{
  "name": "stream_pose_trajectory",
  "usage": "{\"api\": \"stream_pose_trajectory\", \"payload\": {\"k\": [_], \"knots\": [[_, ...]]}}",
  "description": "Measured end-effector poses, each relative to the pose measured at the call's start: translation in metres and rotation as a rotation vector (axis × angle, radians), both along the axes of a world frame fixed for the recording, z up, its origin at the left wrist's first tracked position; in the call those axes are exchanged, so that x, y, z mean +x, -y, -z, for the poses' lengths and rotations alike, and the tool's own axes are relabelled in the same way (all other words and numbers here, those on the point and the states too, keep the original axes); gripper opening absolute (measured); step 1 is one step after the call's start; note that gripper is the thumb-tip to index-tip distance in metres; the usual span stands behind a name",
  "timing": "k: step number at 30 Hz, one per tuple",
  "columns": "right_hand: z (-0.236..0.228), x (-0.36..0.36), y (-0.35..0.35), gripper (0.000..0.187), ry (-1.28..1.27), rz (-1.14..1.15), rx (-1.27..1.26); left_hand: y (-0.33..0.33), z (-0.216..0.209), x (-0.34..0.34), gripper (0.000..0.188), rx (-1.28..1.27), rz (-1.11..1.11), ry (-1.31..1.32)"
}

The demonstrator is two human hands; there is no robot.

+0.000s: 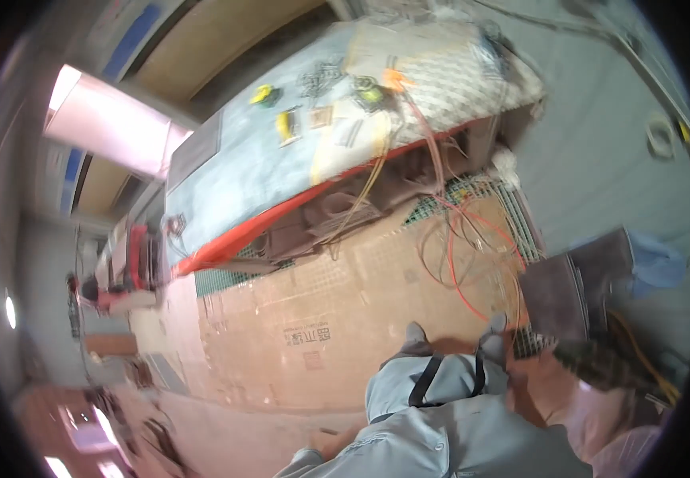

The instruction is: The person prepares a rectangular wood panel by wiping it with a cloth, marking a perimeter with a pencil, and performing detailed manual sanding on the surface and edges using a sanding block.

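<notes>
My left hand [338,443] shows at the lower edge, beside the front of my grey work jacket [440,442]. It is smeared by motion, so its fingers and anything in them cannot be made out. My right hand is not in view. I stand in dark shoes [416,333] on a flattened cardboard sheet [361,307]. Beyond it is a long work table [233,179] with a light blue top and a red front edge, well away from my hand. On the table are a yellow-and-green object [263,95], an orange object [395,79] and a patterned cloth [464,76].
Red and yellow cables [450,247] run from the table and coil on the floor over green grating [484,191]. Dark cloth-like pieces [556,295] and a blue cloth [654,263] lie at right. Red equipment [136,255] stands at left. A grey wall [600,135] rises on the right.
</notes>
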State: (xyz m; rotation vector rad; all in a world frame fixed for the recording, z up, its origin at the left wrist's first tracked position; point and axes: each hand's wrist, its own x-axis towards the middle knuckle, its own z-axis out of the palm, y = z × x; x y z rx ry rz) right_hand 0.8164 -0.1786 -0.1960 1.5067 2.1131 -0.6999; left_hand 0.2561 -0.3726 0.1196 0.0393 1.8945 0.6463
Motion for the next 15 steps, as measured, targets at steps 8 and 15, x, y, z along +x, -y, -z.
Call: {"api": "stream_pose_trajectory", "payload": {"k": [8,15], "knots": [[-0.120,-0.205,-0.145,0.026,-0.328,0.313,-0.303,0.065,0.071,-0.063,0.016,0.202,-0.431,-0.047],[-0.182,-0.446,-0.309,0.032,-0.497,0.191,-0.236,0.047,0.106,-0.118,0.025,0.116,-1.142,0.142]]}}
